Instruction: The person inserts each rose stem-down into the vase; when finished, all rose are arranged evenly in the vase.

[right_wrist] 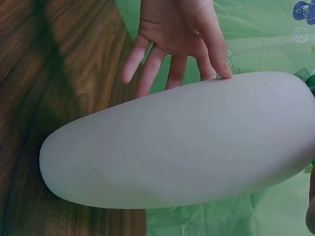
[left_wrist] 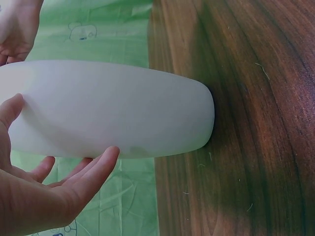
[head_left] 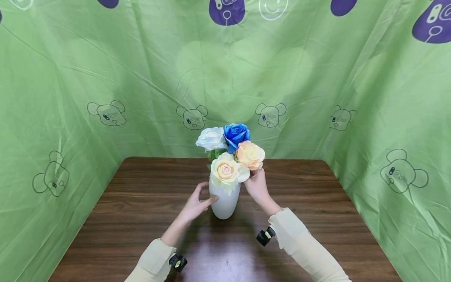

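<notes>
A white vase [head_left: 224, 203] stands upright on the table, with artificial roses at its mouth: a cream rose [head_left: 226, 169] in front, a peach rose [head_left: 250, 155] at right, a blue rose [head_left: 236, 136] behind and a pale blue-white rose [head_left: 211, 138] at left. My left hand [head_left: 195, 203] touches the vase's left side, thumb towards the front and fingers spread along the wall [right_wrist: 177, 39]. Just beneath the peach rose, my right hand [head_left: 258, 185] has its fingers bent in and seems to pinch it by the stem. The blooms partly hide those fingertips.
The brown wooden table [head_left: 148, 211] reaches back to a green printed curtain [head_left: 151, 78], which also hangs along both sides. A black wrist camera [head_left: 178, 263] sits on the left cuff and another black camera [head_left: 266, 236] on the right.
</notes>
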Tool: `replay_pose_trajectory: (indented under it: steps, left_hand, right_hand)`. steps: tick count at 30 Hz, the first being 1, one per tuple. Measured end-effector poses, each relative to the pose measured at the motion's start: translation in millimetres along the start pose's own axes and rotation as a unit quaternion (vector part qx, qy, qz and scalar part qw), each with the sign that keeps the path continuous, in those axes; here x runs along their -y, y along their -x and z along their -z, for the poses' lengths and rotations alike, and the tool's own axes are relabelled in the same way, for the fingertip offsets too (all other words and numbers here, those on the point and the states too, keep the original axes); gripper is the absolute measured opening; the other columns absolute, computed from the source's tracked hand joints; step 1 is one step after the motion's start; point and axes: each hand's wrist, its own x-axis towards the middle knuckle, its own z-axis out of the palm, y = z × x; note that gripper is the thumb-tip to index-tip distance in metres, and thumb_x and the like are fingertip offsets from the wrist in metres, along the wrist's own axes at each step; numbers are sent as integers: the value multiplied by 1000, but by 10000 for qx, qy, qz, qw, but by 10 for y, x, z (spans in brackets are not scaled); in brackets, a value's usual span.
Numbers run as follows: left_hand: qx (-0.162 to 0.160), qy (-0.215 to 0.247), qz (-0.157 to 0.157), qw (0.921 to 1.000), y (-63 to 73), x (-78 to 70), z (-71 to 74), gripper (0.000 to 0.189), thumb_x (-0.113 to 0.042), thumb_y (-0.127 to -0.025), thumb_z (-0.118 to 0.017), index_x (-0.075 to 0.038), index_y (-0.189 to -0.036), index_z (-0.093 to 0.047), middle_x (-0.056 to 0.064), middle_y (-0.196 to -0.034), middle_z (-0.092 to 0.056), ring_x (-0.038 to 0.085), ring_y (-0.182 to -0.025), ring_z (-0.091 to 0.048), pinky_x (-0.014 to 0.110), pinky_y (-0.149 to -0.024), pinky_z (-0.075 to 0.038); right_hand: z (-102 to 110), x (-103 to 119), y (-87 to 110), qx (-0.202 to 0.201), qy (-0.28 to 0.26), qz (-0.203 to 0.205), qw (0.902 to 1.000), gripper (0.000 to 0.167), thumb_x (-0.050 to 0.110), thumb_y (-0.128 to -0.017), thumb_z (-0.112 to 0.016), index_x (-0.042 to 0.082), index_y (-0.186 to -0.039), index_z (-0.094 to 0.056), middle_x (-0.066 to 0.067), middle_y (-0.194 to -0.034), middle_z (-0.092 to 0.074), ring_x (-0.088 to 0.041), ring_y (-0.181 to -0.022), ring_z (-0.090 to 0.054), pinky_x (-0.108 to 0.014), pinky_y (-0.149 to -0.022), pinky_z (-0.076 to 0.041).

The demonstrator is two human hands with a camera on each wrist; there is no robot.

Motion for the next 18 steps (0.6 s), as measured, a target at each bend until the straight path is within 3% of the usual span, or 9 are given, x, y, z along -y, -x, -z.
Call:
replay_pose_trajectory:
  steps: [6,11,18]
  left_hand:
    - [8,-23,-39,10000,-12,9,2,57,-25,-77,-70,-16,-124,-39,17,-114,-49,24,-80,-56,33,-61,-44]
    - [-12,-28,-34,10000,-15,14,7,57,-26,-76,-70,-17,-124,-40,17,-114,-49,24,-80,-56,35,-62,-45]
    - [71,-70,-51,9999,-1,35,32,56,-28,-78,-68,-18,-125,-39,15,-116,-49,28,-89,-56,38,-68,-44]
  right_hand:
    - [27,-22,13,-115,-28,-21,9999,29,-18,-77,-52,-17,-106,-52,-28,-98,-57,-10,-88,-53,-22,-73,-44]
    - [92,-92,60,-97,-229,-342,9991,25,-15,-78,-56,-17,-102,-53,-29,-94,-58,-6,-83,-55,-21,-71,-44]
    - [281,-210,166,78,-82,-585,9982,20,-7,-79,-60,-9,-98,-57,-18,-90,-60,-12,-81,-56,-24,-69,-46]
